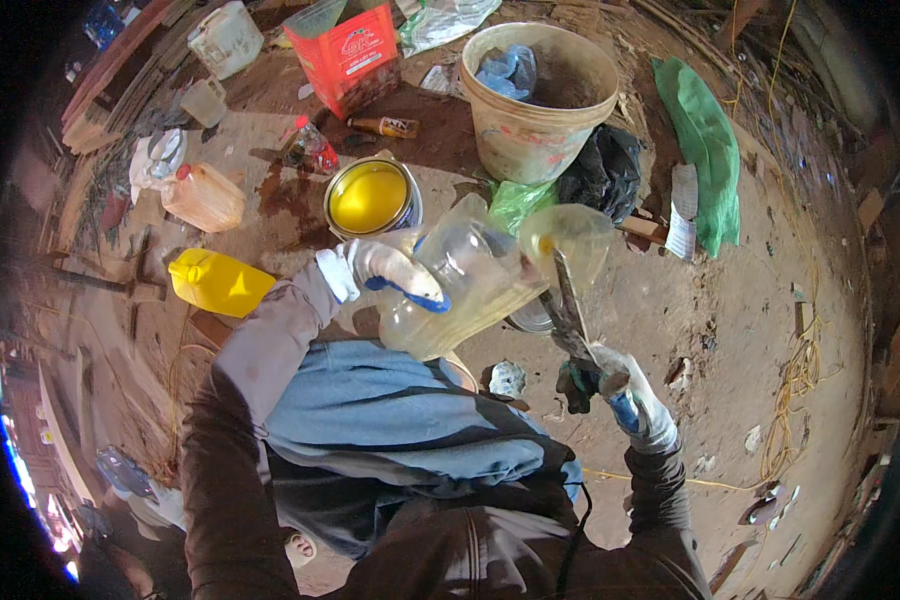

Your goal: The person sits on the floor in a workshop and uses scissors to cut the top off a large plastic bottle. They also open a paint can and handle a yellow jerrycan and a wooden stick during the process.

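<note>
A clear, yellowish plastic jug [470, 270] lies tilted across my lap. Its top, a rounded funnel-shaped part [585, 235], is bent away at the right and looks partly cut from the body. My left hand [400, 275], in a white and blue work glove, grips the jug's left side. In my gloved right hand [640, 400] is a pair of worn metal shears [570, 315], with the blades reaching up to the jug's cut top. Part of the shears' handles is hidden by my fingers.
An open can of yellow liquid [370, 197] stands just beyond the jug. A yellow jug [220, 282] and an orange-tinted jug [205, 197] sit left. Farther off are a large dirty bucket [540, 130], a red container [345, 60] and a green sack [705, 160]. Yellow cord [790, 420] lies right.
</note>
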{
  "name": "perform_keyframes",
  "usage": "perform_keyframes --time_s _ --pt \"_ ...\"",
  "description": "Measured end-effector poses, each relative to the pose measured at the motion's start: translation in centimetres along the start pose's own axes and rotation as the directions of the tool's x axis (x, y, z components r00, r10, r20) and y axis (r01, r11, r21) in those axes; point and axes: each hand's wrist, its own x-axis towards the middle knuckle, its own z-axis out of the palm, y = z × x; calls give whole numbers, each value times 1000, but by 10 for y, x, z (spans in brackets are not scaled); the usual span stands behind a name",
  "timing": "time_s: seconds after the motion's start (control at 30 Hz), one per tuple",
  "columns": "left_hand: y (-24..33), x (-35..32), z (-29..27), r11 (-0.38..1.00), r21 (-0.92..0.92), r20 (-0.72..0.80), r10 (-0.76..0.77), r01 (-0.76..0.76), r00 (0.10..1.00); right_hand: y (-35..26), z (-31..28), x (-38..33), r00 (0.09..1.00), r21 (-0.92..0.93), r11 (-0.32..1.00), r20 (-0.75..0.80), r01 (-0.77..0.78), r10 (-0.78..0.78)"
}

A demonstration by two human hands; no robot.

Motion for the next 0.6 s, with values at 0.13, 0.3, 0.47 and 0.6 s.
perform_keyframes --time_s 0.13,0.3,0.47,0.6 --pt "17 -8 13 990 6 0 -141 141 990 9 2 13 999 37 999 37 -4 3" --pt "21 -9 19 961 -163 106 -207 223 972 10 22 30 998 151 986 4 65 -66" --pt "15 -10 23 985 -162 -9 -54 52 998 7 25 32 995 204 978 75 42 -58" --pt "26 -12 28 955 -270 51 -113 123 992 13 20 30 994 198 980 113 -14 -9"
